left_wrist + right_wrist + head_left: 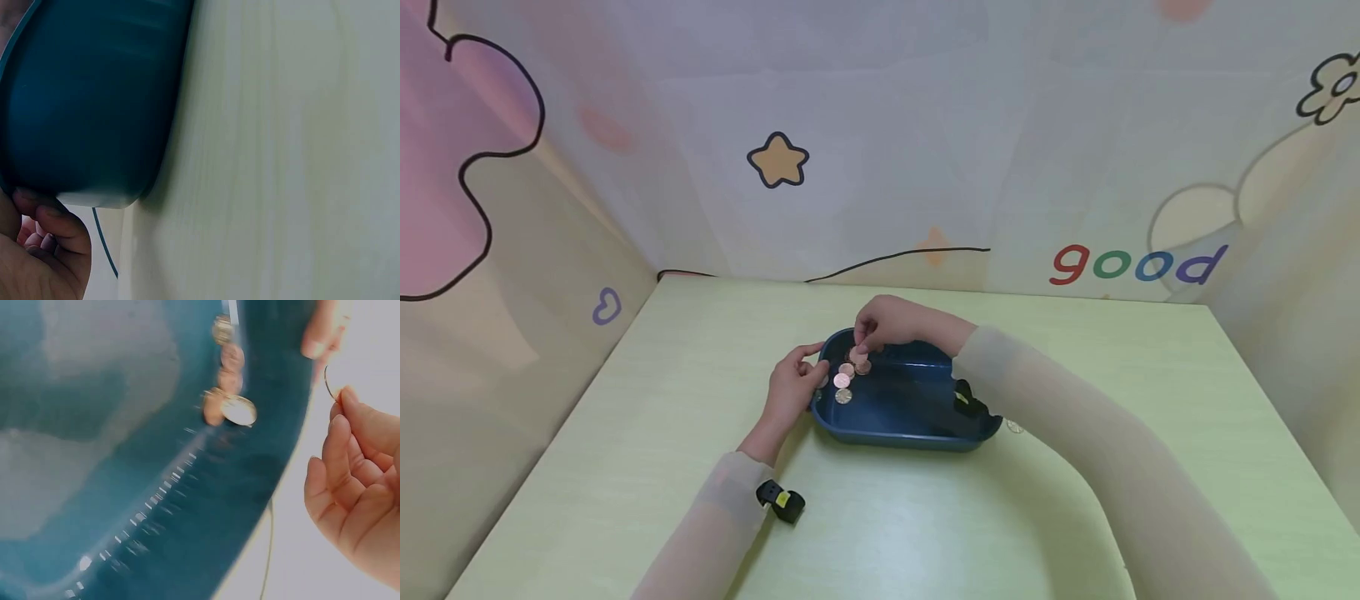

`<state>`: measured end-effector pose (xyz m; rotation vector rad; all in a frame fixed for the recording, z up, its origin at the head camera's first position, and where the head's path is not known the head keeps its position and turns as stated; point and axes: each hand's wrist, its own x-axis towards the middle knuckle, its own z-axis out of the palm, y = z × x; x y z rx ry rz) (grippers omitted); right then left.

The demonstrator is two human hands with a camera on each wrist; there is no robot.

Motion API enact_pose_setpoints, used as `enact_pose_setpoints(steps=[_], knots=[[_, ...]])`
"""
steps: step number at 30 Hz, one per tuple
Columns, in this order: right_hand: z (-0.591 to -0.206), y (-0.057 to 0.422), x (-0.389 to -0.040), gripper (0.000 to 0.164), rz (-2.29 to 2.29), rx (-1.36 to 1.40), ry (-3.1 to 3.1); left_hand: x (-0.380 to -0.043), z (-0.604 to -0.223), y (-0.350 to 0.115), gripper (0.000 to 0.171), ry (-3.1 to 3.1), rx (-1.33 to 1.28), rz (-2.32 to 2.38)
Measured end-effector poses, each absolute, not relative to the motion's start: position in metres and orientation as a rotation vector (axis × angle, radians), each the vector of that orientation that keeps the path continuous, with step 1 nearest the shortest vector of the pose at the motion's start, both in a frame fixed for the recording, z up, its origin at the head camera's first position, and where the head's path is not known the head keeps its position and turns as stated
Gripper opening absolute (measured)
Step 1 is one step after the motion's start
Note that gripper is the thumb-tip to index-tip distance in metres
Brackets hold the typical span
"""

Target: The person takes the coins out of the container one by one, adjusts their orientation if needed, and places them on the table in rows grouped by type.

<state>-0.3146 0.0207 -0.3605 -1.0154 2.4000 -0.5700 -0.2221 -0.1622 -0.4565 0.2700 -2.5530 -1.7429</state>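
Observation:
A dark blue rectangular plastic basin [895, 408] with rounded corners stands on the table. My left hand [790, 387] grips its left end, thumb over the rim; in the left wrist view the curled fingers of that hand [56, 244] lie against the basin's end wall [94, 106]. Over the far left corner, my right hand [891, 321] pinches a coin [330, 384], its thin edge showing between thumb and forefinger in the right wrist view. Several copper and silver-gold coins [842, 381] lie in a row inside, along the basin's left end.
Another coin [1015, 427] lies on the pale green table [880, 525] just outside the basin's right end, partly behind the right sleeve [1075, 425]. A printed cloth backdrop [880, 167] rises along the table's back and sides.

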Motion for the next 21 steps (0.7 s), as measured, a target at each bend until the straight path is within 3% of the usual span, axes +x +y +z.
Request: enact_pose_setpoints(steps=[11, 21], knots=[[-0.32, 0.06, -0.313, 0.012, -0.71, -0.957, 2.438, -0.222, -0.456, -0.161, 0.044, -2.564, 0.285, -1.723], [-0.316, 0.1, -0.3, 0.011, -0.817, -0.895, 2.451, -0.222, -0.457, -0.161, 0.043, -2.562, 0.275, -1.735]])
